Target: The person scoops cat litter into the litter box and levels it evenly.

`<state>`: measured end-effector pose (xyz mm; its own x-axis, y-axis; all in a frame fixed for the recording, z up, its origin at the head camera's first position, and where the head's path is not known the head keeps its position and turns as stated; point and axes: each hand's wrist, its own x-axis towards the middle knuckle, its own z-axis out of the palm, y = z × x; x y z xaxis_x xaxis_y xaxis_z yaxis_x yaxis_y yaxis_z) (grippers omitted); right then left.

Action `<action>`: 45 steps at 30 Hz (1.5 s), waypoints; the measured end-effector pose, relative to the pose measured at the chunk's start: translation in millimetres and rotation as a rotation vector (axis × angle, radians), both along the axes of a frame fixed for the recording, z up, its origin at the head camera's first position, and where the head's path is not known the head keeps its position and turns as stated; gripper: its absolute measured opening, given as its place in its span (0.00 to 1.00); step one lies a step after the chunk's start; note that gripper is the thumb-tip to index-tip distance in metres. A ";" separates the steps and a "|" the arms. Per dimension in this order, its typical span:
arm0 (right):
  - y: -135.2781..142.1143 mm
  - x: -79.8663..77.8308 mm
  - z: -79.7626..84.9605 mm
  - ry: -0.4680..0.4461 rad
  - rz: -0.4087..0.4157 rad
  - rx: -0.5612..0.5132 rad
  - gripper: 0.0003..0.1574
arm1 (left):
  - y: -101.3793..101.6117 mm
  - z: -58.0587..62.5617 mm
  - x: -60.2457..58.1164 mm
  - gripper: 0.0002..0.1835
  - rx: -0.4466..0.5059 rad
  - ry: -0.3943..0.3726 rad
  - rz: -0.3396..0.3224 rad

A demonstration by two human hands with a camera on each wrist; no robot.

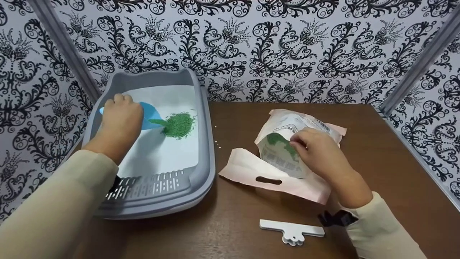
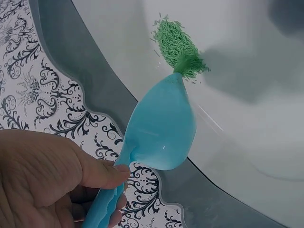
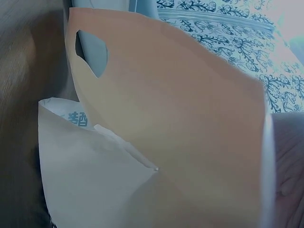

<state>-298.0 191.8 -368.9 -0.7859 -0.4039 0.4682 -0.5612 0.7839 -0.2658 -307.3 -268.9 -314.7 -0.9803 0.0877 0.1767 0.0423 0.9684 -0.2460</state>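
My left hand (image 1: 120, 118) grips the handle of a light blue scoop (image 2: 161, 123), tilted tip-down inside a grey litter box (image 1: 206, 144). From the scoop's tip green pellets (image 1: 181, 125) stream onto a small heap on the white floor of the box. On the right, my right hand (image 1: 323, 154) pinches the upper edge of a pale pink litter bag (image 1: 242, 167). The bag lies with its mouth open, and green pellets show inside. Its flap with a cut-out handle hangs toward the front. The bag fills most of the right wrist view.
A white sealing clip (image 1: 291, 228) lies on the brown table (image 1: 233, 216) in front of the bag. A few white crumbs are scattered beside the box. Patterned wall panels (image 1: 230, 46) enclose the table behind and at both sides. The box has a slotted step at its front.
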 end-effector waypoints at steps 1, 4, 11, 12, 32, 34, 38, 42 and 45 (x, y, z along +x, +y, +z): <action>-0.3 0.0 0.3 -0.002 -0.001 0.001 0.02 | -0.3 -0.3 -0.4 0.13 -0.002 0.002 -0.003; -0.8 0.0 1.0 -0.008 0.000 0.001 0.02 | -1.0 -1.5 -1.9 0.13 -0.010 0.004 -0.006; -0.9 -0.7 0.3 -0.007 0.007 -0.004 0.03 | 1.0 -0.4 -3.2 0.11 -0.047 0.008 -0.014; -0.7 -0.6 0.2 -0.007 0.007 -0.005 0.03 | 1.5 0.0 -3.2 0.11 -0.050 0.007 -0.014; 0.5 -0.5 -0.4 0.011 0.014 0.011 0.02 | 10.6 2.1 22.0 0.10 -0.021 0.168 0.000; 0.4 -0.4 -0.4 0.012 0.014 0.010 0.02 | 13.8 2.0 28.4 0.10 -0.008 0.207 -0.003; 0.5 -0.2 -0.2 0.011 0.012 0.010 0.03 | 22.0 3.6 42.9 0.11 0.037 0.271 -0.019; 0.8 0.0 0.3 0.004 0.009 0.007 0.02 | 30.9 7.0 57.0 0.10 0.096 0.326 -0.049; 1.5 0.8 1.4 -0.001 0.001 0.009 0.02 | 38.9 8.8 67.1 0.11 0.126 0.350 -0.068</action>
<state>-297.3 193.3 -367.6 -0.7858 -0.4090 0.4639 -0.5618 0.7858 -0.2588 -240.2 -230.0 -305.9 -0.8515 0.1070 0.5133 0.0425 0.9898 -0.1359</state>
